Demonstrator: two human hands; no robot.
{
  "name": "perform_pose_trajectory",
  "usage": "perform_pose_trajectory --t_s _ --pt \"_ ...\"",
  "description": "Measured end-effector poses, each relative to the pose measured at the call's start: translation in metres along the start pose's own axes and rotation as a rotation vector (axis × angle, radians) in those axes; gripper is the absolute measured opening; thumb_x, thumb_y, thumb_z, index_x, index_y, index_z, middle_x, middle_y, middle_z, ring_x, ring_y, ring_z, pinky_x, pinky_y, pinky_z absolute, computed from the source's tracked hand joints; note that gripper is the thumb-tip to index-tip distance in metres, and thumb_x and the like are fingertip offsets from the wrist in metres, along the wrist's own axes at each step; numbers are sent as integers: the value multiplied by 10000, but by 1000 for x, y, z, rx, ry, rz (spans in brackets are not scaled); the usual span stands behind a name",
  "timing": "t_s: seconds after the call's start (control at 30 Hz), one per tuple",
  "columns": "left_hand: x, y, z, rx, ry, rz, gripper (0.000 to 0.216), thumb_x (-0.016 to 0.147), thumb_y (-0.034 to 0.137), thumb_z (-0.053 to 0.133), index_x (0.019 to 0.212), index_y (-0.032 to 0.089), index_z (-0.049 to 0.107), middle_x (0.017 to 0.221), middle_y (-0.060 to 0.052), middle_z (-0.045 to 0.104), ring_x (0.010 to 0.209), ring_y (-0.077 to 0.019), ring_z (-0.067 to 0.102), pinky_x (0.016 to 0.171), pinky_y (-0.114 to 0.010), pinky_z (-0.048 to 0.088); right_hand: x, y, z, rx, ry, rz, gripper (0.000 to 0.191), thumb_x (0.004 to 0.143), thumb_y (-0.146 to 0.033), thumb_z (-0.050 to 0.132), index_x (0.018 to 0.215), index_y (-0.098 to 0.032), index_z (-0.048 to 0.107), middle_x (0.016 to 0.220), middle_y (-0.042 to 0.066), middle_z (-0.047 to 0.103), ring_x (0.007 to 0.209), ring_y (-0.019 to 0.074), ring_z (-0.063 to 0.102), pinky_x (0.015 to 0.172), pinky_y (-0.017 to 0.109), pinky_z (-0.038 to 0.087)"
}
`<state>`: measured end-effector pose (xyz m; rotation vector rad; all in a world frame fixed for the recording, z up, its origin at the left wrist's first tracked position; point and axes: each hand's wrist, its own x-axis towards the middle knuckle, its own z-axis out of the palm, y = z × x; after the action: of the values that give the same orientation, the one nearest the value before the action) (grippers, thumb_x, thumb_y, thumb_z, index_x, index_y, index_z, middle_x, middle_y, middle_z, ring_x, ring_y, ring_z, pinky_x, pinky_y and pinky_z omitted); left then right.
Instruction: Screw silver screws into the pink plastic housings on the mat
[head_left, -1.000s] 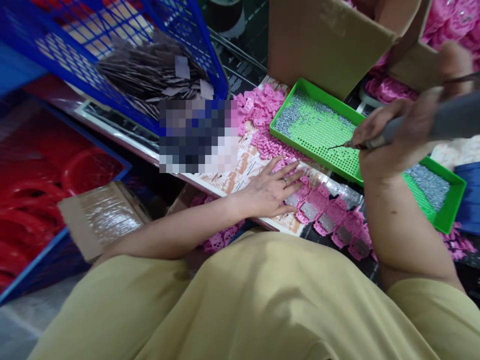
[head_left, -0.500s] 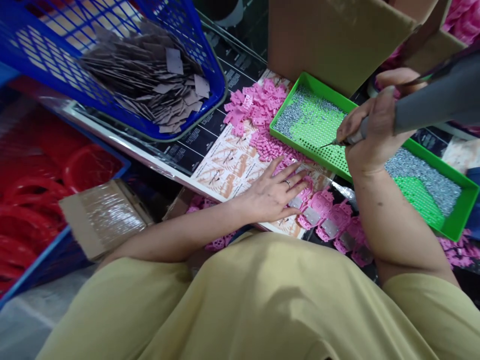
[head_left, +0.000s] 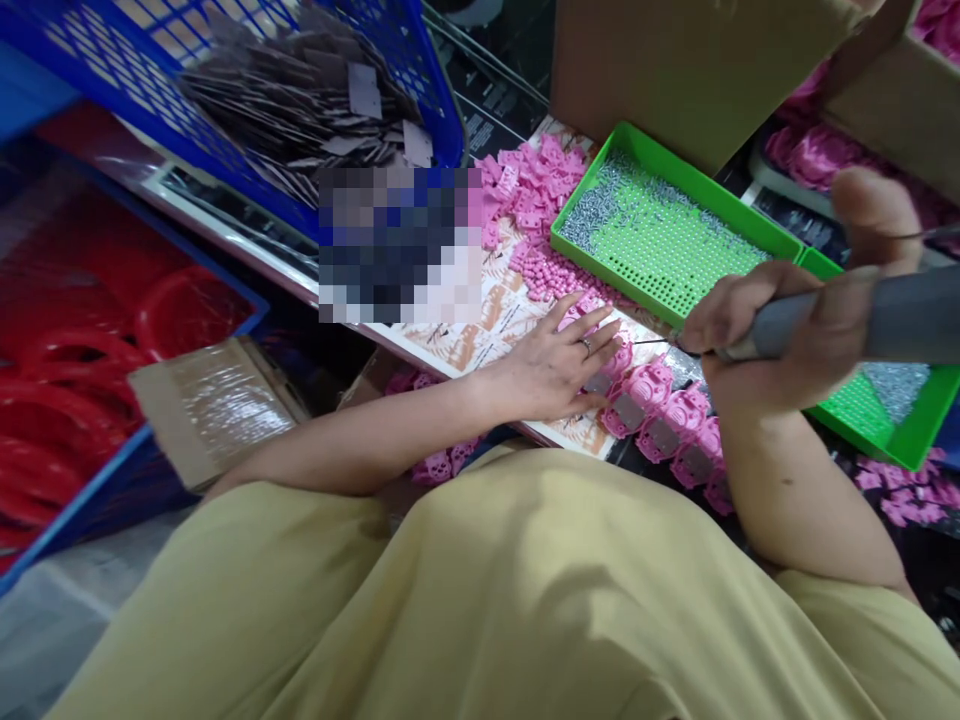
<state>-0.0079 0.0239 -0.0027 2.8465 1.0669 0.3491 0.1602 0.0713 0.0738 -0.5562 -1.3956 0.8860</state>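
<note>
My left hand (head_left: 559, 365) lies with its fingers spread over a pink plastic part at the near end of a row of pink plastic parts (head_left: 649, 385), which carry grey plates (head_left: 626, 413). In my right hand (head_left: 787, 330) is a grey power screwdriver (head_left: 915, 312), its thin bit (head_left: 654, 342) pointing left toward the fingertips of my left hand. Whether the bit touches a part cannot be told. Beyond the hands stands a green tray (head_left: 611, 283) of small metal screws (head_left: 592, 215), partly hidden by my right hand.
Behind the left hand lie small pink pieces (head_left: 547, 272) and a heap of pink parts (head_left: 536, 180). A blue basket (head_left: 450, 110) holds many flat grey pieces (head_left: 300, 110). Cardboard boxes (head_left: 645, 70) stand at the back. Red plastic items (head_left: 67, 400) fill a crate at left.
My right hand has brought the screwdriver down from above the green tray toward my left hand. The left hand stays spread on the pink part. The view has shifted slightly.
</note>
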Motion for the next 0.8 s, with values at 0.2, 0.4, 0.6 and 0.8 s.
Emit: perform_pose_trajectory --t_s 0.2,0.4,0.6,0.8 --pt "0 -1 3 -28 19 4 581 962 528 553 1364 109 561 1455 -174 558 1417 -342 451 1189 -617 303 -9 17 2 46 -39 1 174 902 -383 644 1061 -363 712 449 -89 409 321 76 401 339 194 385" --pt "3 0 -2 16 -38 2 582 961 557 531 1353 128 563 1462 -157 551 1428 -312 445 1227 -580 266 -9 24 1 112 -125 -33 171 867 -321 684 1035 -325 711 459 -92 407 295 70 366 305 190 358" --pt "3 0 -2 43 -42 2 621 976 560 504 1391 99 528 1446 -174 564 1427 -320 444 1205 -587 294 -12 29 0 -1 -60 -9 263 889 -480 638 1138 -396 631 443 -96 368 288 78 329 308 198 316" --pt "4 -2 -5 -21 34 -58 518 969 566 519 1286 168 612 1399 -124 602 1363 -316 479 1142 -544 342 -9 0 -18 -97 -49 203 544 850 -691 571 1299 -392 504 599 -31 487 505 173 581 466 298 490"
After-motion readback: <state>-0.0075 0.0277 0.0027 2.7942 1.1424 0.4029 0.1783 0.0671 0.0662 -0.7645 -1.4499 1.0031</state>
